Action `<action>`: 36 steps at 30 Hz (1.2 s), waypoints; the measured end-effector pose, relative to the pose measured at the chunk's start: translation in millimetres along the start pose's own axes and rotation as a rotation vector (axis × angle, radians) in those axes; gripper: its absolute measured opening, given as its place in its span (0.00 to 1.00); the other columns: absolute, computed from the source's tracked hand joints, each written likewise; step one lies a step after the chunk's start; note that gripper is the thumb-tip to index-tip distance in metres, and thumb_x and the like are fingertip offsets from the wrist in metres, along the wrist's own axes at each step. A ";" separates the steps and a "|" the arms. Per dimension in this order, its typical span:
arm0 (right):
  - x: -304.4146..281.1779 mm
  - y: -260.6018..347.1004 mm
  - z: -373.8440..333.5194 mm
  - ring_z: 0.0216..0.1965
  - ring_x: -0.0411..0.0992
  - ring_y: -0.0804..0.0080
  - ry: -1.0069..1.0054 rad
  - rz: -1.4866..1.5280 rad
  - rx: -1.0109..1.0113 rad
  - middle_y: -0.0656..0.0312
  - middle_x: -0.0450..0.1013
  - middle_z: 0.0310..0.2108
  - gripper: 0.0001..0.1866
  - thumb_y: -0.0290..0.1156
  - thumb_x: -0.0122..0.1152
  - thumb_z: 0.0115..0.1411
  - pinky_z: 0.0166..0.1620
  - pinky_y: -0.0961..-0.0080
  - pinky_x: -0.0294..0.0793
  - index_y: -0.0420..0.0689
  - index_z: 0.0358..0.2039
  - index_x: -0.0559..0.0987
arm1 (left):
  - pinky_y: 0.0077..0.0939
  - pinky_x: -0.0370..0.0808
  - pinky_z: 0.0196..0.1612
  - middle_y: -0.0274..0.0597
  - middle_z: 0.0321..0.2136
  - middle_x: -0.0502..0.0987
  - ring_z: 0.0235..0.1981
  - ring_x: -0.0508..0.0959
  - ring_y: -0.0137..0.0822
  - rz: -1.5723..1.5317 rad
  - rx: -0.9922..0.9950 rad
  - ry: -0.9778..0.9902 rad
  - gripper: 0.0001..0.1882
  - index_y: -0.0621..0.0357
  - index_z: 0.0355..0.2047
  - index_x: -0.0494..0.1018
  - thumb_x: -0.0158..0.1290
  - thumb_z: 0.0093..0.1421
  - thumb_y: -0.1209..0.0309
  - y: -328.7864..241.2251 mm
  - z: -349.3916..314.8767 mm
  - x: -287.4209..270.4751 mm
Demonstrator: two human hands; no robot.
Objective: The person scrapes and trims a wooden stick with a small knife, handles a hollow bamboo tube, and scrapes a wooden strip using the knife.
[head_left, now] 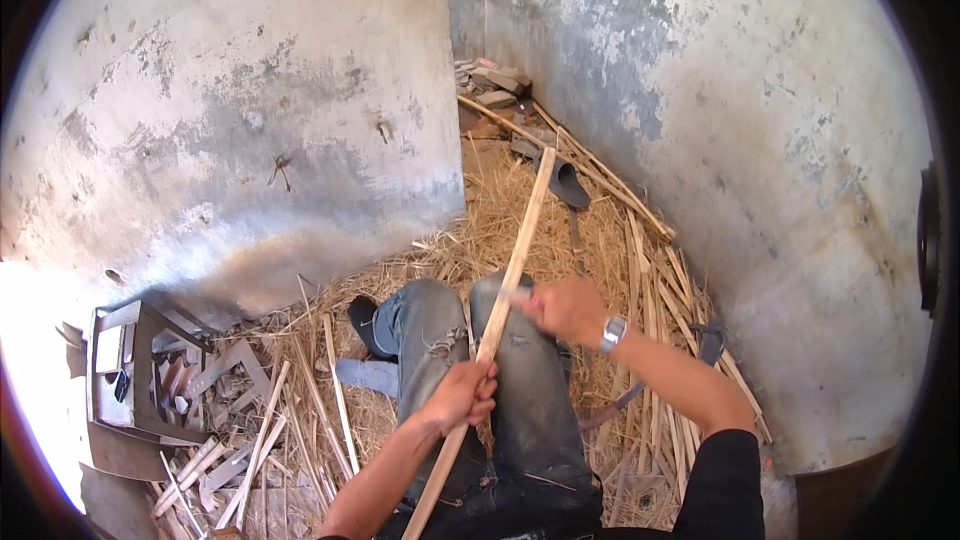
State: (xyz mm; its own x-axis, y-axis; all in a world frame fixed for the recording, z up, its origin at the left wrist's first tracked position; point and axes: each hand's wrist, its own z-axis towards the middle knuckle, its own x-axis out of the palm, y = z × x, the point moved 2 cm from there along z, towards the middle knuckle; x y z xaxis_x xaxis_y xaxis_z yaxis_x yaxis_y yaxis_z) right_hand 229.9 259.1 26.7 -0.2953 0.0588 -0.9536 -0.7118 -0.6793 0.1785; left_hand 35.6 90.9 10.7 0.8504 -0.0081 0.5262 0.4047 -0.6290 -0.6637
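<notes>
A long pale wooden strip (525, 235) slants up and away from my lap, between my knees. My left hand (462, 398) is closed round its lower part, fingers wrapped underneath. Against the strip's right edge, above the left hand, my right hand (572, 310) is closed on what looks like a small knife (519, 297). Its blade is blurred, and the fingers hide most of its handle. Below the hands are my legs in worn, dusty grey jeans (535, 405).
Straw-like shavings (490, 195) cover the floor. Several long strips (655, 340) lie along the right wall; others (265, 440) are scattered at left beside a broken wooden box frame (150, 370). A dark shoe-like object (568, 186) and rubble (495, 85) lie ahead. Peeling walls (740, 190) close in both sides.
</notes>
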 end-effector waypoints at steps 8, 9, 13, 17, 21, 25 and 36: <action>-7.3 7.8 -6.3 0.14 0.73 0.53 -0.003 -0.063 -0.097 0.53 0.71 0.11 0.34 0.64 0.46 0.70 0.19 0.57 0.71 0.48 0.21 0.80 | 0.20 0.48 0.15 0.25 0.18 0.53 0.13 0.51 0.20 0.003 0.010 0.051 0.19 0.48 0.35 0.61 0.38 0.79 0.50 15.9 -24.3 -7.7; -6.6 -3.9 -4.6 0.14 0.73 0.53 -0.007 -0.070 -0.094 0.53 0.71 0.11 0.34 0.64 0.46 0.70 0.19 0.57 0.71 0.48 0.21 0.80 | 0.20 0.49 0.15 0.26 0.18 0.54 0.13 0.51 0.21 0.004 -0.021 0.071 0.19 0.48 0.35 0.61 0.38 0.79 0.50 25.4 -31.8 -7.9; -21.6 -27.1 2.8 0.10 0.68 0.61 -0.160 -0.079 -0.091 0.57 0.68 0.09 0.34 0.65 0.52 0.68 0.16 0.62 0.66 0.50 0.16 0.77 | 0.20 0.48 0.14 0.26 0.19 0.53 0.13 0.52 0.20 -0.039 -0.062 0.070 0.19 0.49 0.36 0.61 0.36 0.80 0.52 30.7 -45.1 -8.5; -13.4 4.0 -10.2 0.13 0.72 0.57 -0.010 -0.090 -0.139 0.55 0.72 0.13 0.34 0.65 0.48 0.69 0.16 0.64 0.67 0.48 0.22 0.80 | 0.22 0.49 0.16 0.26 0.18 0.54 0.13 0.51 0.22 0.039 -0.027 0.003 0.19 0.48 0.35 0.61 0.37 0.79 0.51 37.0 -48.6 -8.6; -28.6 -45.4 12.0 0.12 0.70 0.59 0.048 -0.060 0.138 0.56 0.70 0.11 0.37 0.69 0.44 0.69 0.15 0.64 0.65 0.48 0.23 0.81 | 0.22 0.50 0.16 0.26 0.19 0.53 0.14 0.52 0.22 -0.024 -0.112 0.066 0.19 0.50 0.37 0.61 0.37 0.80 0.51 43.0 -69.4 -10.2; -16.2 3.3 -5.5 0.12 0.69 0.58 -0.010 -0.042 -0.080 0.55 0.70 0.12 0.39 0.68 0.43 0.70 0.15 0.63 0.63 0.47 0.20 0.81 | 0.22 0.50 0.16 0.27 0.19 0.53 0.14 0.52 0.22 -0.034 -0.149 0.046 0.19 0.50 0.36 0.60 0.37 0.79 0.50 60.2 -76.0 -22.8; -16.5 -82.1 11.2 0.11 0.66 0.61 0.034 -0.185 0.094 0.58 0.70 0.11 0.34 0.61 0.46 0.72 0.16 0.64 0.65 0.49 0.20 0.80 | 0.22 0.51 0.16 0.26 0.18 0.52 0.14 0.52 0.22 -0.054 -0.194 0.074 0.20 0.49 0.35 0.60 0.36 0.79 0.50 76.4 -105.1 -27.4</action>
State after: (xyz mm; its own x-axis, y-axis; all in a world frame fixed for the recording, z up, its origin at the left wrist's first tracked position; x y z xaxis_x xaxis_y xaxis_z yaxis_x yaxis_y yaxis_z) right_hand 286.1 322.1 30.5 -0.1330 0.1503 -0.9797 -0.8086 -0.5880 0.0196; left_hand 7.9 -38.6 1.5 0.7994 -0.0226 0.6004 0.3708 -0.7678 -0.5225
